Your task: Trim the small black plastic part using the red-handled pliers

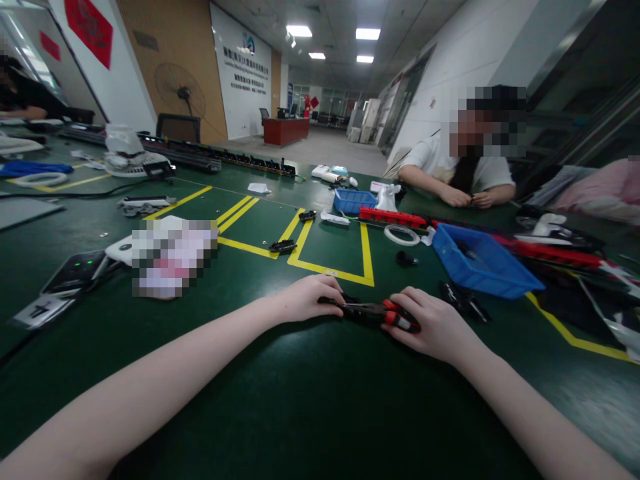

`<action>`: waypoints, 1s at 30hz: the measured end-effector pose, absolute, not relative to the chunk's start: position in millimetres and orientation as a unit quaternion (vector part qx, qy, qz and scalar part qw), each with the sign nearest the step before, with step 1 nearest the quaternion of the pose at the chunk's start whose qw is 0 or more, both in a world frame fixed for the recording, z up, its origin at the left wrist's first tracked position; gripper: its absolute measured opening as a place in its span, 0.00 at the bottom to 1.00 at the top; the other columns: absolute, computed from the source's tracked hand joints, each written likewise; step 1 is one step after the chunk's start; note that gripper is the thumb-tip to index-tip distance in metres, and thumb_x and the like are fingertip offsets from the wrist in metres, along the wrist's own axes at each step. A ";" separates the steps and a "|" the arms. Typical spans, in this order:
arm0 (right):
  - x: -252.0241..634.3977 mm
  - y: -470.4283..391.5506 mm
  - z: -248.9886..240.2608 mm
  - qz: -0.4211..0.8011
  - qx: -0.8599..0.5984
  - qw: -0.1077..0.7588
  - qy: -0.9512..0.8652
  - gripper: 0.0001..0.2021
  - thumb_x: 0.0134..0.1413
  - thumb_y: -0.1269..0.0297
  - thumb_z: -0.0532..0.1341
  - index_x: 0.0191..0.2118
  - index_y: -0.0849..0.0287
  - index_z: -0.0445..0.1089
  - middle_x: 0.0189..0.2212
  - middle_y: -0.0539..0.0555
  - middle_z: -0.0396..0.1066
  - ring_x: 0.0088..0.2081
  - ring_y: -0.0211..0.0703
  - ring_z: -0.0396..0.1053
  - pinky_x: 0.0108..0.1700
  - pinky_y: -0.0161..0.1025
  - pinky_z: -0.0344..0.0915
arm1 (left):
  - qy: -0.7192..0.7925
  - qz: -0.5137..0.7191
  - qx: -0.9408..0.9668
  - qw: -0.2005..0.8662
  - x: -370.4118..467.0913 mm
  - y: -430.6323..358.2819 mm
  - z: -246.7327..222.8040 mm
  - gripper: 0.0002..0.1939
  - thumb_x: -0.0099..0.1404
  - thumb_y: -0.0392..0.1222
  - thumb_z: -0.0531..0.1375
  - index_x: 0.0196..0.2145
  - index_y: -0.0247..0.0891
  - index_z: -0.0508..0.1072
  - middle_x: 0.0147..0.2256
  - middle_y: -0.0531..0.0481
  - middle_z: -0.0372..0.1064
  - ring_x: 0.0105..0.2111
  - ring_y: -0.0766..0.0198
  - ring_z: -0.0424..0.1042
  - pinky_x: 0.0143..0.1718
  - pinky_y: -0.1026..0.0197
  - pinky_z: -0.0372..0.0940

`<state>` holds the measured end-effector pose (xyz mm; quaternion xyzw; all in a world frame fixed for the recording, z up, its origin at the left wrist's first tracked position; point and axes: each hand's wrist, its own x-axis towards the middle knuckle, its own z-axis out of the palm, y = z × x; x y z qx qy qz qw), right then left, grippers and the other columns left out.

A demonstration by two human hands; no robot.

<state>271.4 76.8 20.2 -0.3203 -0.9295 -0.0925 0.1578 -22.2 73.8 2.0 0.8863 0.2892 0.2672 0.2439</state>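
Observation:
My right hand (430, 323) is closed around the red-and-black handles of a pair of pliers (399, 316). The narrow metal jaws point left, toward my left hand (313, 298). Between the fingers of that left hand is a small black part (353, 308), and the plier tips reach it; whether they grip it I cannot tell. Both hands are low over the green table (320, 400). My left fingers hide much of the black part, so its exact kind does not show.
A blue bin (480, 267) stands right of my right hand, with black parts (465, 301) before it. Beyond my hands lie yellow tape outlines (330, 272) and a small black piece (283, 247). A phone-like object (173, 263) lies left. A co-worker (465, 160) sits across the table.

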 end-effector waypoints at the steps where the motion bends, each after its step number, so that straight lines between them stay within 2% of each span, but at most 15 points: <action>1: 271.5 77.1 19.7 -0.092 -0.320 0.156 -0.930 0.16 0.54 0.53 0.61 0.43 0.59 0.69 0.37 0.58 0.70 0.33 0.46 0.70 0.33 0.42 0.68 | 0.291 0.266 0.886 0.244 -22.1 73.5 2.7 0.07 0.64 0.38 0.63 0.40 0.35 0.78 0.44 0.43 0.70 0.44 0.59 0.70 0.47 0.57 0.65; 9: 277.8 82.2 21.6 -0.089 -0.315 0.144 -0.934 0.17 0.56 0.52 0.59 0.44 0.60 0.68 0.37 0.58 0.70 0.33 0.45 0.70 0.34 0.41 0.69 | 0.288 0.269 0.885 0.247 -20.6 72.3 5.8 0.08 0.65 0.39 0.63 0.41 0.35 0.78 0.43 0.43 0.70 0.43 0.59 0.70 0.46 0.58 0.65; 24: 273.2 76.1 20.5 -0.088 -0.322 0.158 -0.929 0.15 0.54 0.55 0.61 0.44 0.58 0.69 0.37 0.58 0.71 0.33 0.46 0.71 0.33 0.41 0.69 | 0.296 0.265 0.884 0.248 -21.1 70.3 7.8 0.07 0.64 0.39 0.64 0.40 0.35 0.77 0.43 0.44 0.70 0.43 0.59 0.70 0.45 0.57 0.65; 30: 273.6 76.7 19.4 -0.086 -0.329 0.145 -0.929 0.18 0.55 0.51 0.61 0.44 0.59 0.68 0.38 0.58 0.70 0.34 0.46 0.71 0.34 0.41 0.68 | 0.294 0.264 0.885 0.246 -20.3 69.3 8.4 0.07 0.64 0.39 0.63 0.39 0.35 0.76 0.43 0.44 0.70 0.43 0.59 0.69 0.45 0.58 0.65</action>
